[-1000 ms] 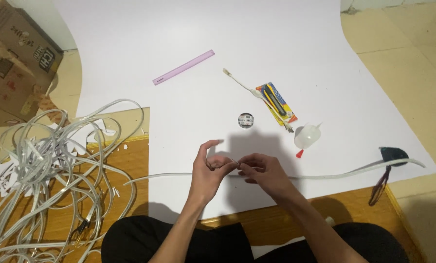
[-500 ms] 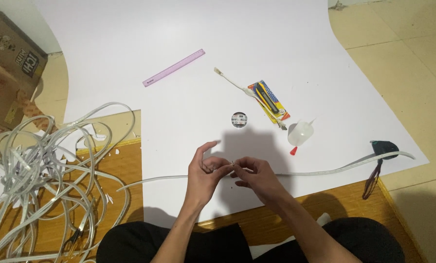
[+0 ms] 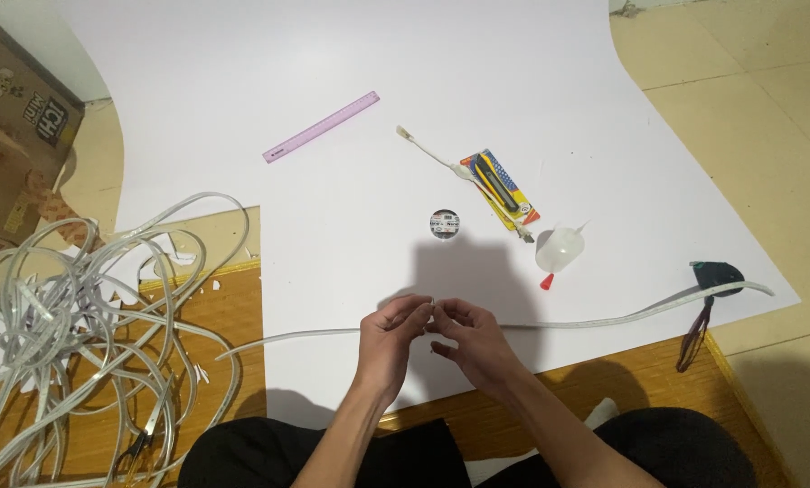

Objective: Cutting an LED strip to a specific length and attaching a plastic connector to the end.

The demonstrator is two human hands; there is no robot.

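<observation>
My left hand [image 3: 394,342] and my right hand [image 3: 471,342] meet over the near edge of a white sheet [image 3: 351,54]. Their fingertips pinch together on a long flat white cable [image 3: 604,318] that runs across the sheet from the tangle on the left to the right edge. Something small sits between the fingertips; I cannot make it out. My forearms rise from the bottom of the view, above my dark-trousered legs.
A tangle of white cables [image 3: 70,307] lies left on a wooden board [image 3: 233,307]. On the sheet lie a pink ruler [image 3: 321,126], a packaged utility knife [image 3: 500,188], a small round spool [image 3: 444,223], a glue bottle with red cap [image 3: 557,251] and a short white cable piece [image 3: 428,150]. Pliers [image 3: 708,298] lie right; cardboard boxes [image 3: 12,136] far left.
My hands have stayed joined on the cable, fingers shifting slightly. The view has drifted, so the items on the sheet sit a little further left and lower.
</observation>
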